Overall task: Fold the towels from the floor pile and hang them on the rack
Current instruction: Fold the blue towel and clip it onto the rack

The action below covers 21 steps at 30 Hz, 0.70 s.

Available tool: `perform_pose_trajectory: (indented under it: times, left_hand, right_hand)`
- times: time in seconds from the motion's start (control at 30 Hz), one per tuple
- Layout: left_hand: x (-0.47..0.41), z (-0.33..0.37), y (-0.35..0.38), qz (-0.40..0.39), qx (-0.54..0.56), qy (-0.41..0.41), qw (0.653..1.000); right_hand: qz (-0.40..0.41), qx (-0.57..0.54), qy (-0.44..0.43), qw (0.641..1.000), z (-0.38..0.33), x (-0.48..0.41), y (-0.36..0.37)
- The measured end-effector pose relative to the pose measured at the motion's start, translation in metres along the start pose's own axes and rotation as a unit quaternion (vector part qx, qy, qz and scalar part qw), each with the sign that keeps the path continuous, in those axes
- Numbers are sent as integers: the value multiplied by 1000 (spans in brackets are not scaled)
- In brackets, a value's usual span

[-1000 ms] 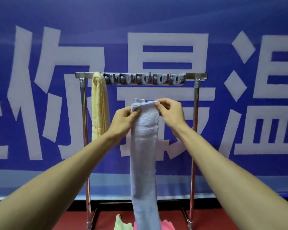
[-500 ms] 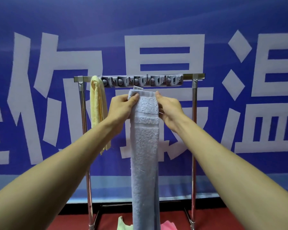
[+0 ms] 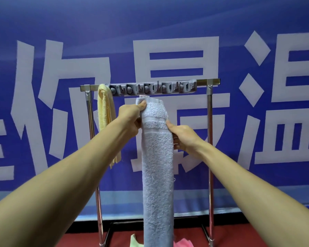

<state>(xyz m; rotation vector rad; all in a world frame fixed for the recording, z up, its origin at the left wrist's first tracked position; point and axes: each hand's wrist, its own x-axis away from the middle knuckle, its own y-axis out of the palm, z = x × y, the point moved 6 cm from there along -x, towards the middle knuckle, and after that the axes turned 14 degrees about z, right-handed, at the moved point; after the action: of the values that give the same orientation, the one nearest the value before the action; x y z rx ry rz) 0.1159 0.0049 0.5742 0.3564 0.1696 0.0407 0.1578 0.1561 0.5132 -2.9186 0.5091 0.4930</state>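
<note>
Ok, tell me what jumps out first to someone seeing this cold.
A long pale blue towel hangs down the middle, gripped near its top by the left hand and slightly lower by the right hand, just below the rack's top bar. A yellow towel already hangs at the bar's left end. A blue banner with huge white characters fills the background.

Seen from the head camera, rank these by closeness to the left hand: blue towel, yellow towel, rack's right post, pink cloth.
1. blue towel: gripped by the left hand.
2. yellow towel: just left, on the bar.
3. rack's right post: across, on the right.
4. pink cloth: down on the floor.
</note>
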Motion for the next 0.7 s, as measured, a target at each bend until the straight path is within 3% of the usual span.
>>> perform_pose_trajectory:
  times: [0.13, 0.27, 0.43, 0.57, 0.7]
  left_hand:
    - [-9, -1, -10, 0, 52, -88, 995]
    - [-10, -6, -22, 14, 58, -124, 990]
    - [-13, -27, -39, 11, 106, -141, 984]
    - [5, -57, -42, -58, 35, -135, 988]
    - [17, -98, -45, -135, 14, -200, 970]
  right_hand:
    - [-42, 19, -14, 999, 4, 10, 4]
    - [-77, 26, -54, 995, 1, 16, 4]
    - [7, 14, -90, 996, -12, 8, 0]
    - [39, 18, -98, 994, -24, 3, 2]
    - [63, 19, -99, 993, -33, -1, 5]
